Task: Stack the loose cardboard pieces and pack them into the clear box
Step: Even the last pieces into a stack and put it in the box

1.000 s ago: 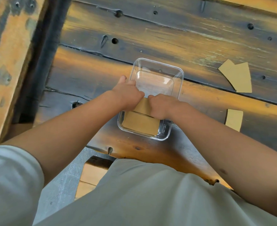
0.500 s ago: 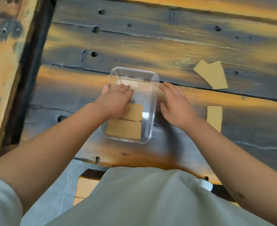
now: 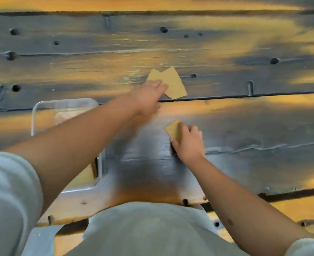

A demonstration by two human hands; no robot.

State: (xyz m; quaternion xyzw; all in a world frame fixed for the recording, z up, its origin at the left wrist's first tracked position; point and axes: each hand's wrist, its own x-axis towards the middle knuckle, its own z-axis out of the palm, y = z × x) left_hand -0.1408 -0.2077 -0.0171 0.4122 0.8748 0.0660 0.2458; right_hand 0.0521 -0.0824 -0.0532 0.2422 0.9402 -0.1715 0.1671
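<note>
I see both hands out over the worn wooden table point(image 3: 244, 126), away from the clear box point(image 3: 34, 115). Left hand point(image 3: 148, 97) reaches across to the far cardboard pieces point(image 3: 172, 84), two overlapping tan shapes lying flat just beyond a plank seam. Its fingertips touch their near-left edge; frame is motion-blurred there, so I can't tell whether the fingers have closed on anything or just rest on top. Right hand point(image 3: 189, 143) is nearer the body, fingers curled around a small cardboard piece point(image 3: 173, 129), thumb underneath at its lower edge. That piece is tilted up off the table, pinched in the grip. The box sits at left, mostly hidden behind the left forearm; I see its far rim, left wall and near-right corner. Some tan cardboard point(image 3: 87, 174) shows inside it near the right wall, below the arm. Far pieces and small piece are apart, with bare plank between them. Box is well left of both.
</note>
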